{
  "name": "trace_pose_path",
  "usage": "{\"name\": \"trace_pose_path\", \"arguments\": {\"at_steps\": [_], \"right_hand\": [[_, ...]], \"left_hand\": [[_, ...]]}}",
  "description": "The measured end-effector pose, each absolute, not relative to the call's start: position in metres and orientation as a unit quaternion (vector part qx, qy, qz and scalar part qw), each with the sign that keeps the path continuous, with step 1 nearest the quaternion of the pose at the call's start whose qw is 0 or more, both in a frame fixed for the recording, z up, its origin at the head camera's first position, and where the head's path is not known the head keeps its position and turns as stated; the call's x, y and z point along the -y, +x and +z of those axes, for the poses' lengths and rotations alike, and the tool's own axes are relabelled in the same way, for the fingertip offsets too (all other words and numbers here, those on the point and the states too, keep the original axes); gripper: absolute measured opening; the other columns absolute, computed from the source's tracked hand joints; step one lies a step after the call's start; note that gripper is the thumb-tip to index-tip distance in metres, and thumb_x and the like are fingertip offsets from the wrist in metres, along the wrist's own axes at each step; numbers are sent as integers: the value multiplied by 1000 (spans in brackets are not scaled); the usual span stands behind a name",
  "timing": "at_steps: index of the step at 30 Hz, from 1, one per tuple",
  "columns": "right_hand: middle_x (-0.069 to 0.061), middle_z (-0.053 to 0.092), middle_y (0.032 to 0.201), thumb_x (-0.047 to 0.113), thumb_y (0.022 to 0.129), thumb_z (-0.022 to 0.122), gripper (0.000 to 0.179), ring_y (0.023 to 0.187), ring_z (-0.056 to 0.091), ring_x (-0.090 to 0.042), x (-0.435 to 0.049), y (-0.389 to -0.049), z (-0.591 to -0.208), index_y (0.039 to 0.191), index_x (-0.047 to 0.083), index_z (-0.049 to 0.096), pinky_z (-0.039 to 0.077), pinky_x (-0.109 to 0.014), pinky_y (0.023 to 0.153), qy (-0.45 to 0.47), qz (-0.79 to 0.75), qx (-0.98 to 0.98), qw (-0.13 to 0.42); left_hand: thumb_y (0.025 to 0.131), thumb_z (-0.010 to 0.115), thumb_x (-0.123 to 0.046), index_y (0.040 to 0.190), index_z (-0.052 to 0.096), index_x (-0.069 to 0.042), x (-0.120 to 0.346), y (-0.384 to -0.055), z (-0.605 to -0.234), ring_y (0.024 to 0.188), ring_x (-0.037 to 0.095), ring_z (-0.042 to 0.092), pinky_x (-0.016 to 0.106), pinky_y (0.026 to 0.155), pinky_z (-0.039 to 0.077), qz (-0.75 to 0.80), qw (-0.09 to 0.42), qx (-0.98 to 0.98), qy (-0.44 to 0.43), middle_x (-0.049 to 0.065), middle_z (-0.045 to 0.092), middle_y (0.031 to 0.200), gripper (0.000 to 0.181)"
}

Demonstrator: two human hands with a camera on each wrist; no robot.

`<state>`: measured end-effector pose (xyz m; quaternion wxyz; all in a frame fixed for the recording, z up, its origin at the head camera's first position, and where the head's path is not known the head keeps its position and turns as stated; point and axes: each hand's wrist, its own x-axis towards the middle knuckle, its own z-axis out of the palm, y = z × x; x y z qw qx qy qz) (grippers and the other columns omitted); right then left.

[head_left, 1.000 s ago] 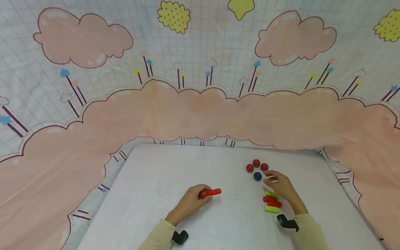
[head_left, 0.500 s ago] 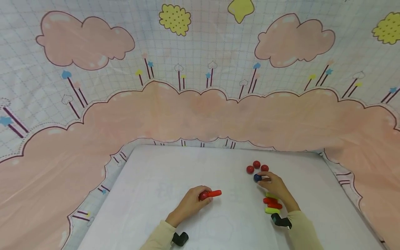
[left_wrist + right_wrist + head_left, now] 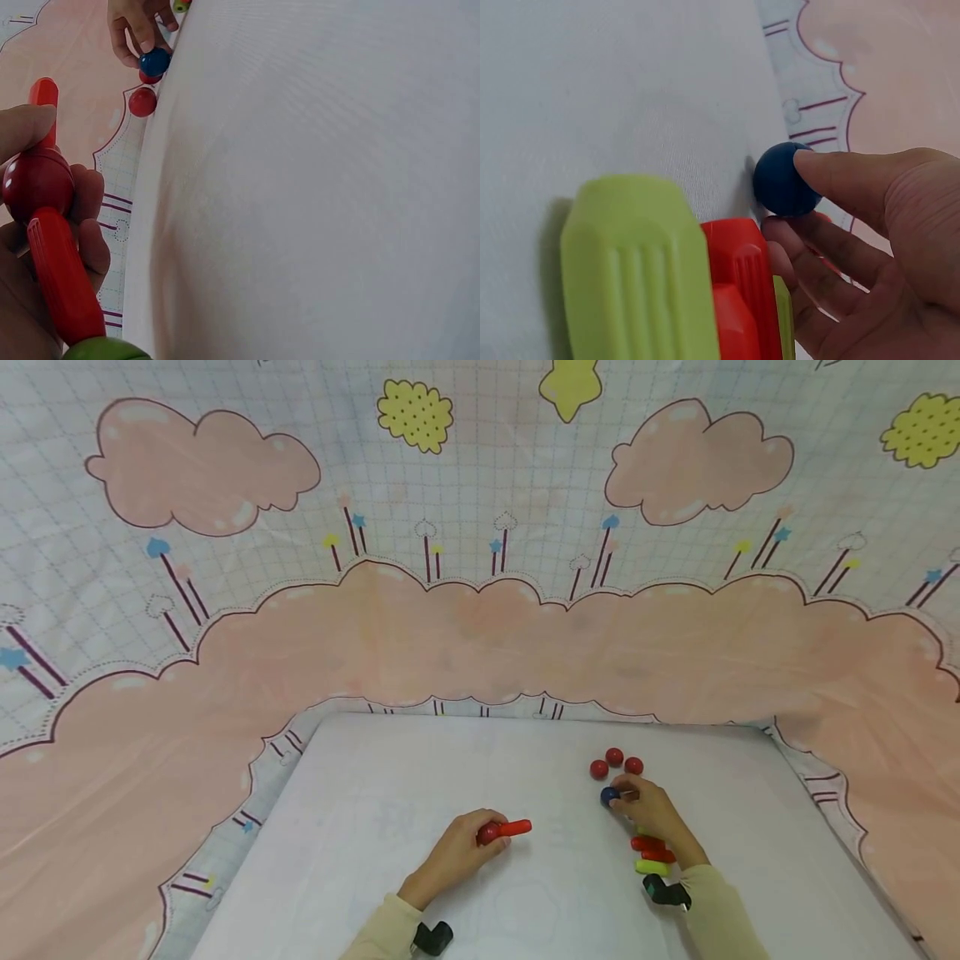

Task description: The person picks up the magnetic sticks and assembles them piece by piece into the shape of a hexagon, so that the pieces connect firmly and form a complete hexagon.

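**Patterned cloth [image 3: 465, 643] behind white table [image 3: 405, 777]**

On my remote feed I see the cloth filling twelve o'clock, its pink clouds [image 3: 202, 468] at ten and two, a yellow star [image 3: 571, 387] near one; the table spreads toward six.

We can read no text, label, brand, number or sign in any of the three views. At the head view's top edge, the patterned cloth [image 3: 480, 643] bears a few dark strokes [image 3: 828, 363] cut off by the frame, perhaps only part of the drawing; too little shows for us to tell
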<state>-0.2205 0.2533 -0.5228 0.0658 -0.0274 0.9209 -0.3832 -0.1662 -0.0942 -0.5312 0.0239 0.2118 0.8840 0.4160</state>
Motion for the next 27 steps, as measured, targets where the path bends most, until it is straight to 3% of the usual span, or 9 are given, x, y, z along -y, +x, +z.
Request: {"name": "trace_pose_path", "arguments": {"at_steps": [7, 21, 27], "right_hand": [[-14, 64, 123, 16, 92, 69, 30, 113, 60, -32, -248, -217, -521, 120, 10, 61, 52, -47, 95, -36, -388, -920, 50], [-14, 65, 120, 15, 90, 70, 31, 106, 63, -31, -220, -212, -501, 120, 9, 62, 57, -39, 83, -88, -422, -902, 10], [-10, 66, 120, 16, 90, 72, 31, 106, 63, -26, -206, -204, -493, 119, 12, 63, 55, -42, 89, -84, -420, -904, 15]], "left_hand": [[91, 71, -28, 113, 66, -21, 95, -166, -531, 85, 7, 53, 20, 72, 45, 410, 19, -884, 223, -5, 68, 104, 24], [91, 71, -30, 114, 66, -24, 94, -170, -528, 86, 9, 53, 20, 70, 45, 410, 22, -888, 209, -8, 66, 102, 24], [91, 71, -30, 114, 66, -23, 91, -169, -530, 87, 10, 53, 21, 72, 46, 411, 27, -888, 202, -7, 67, 103, 25]]}}
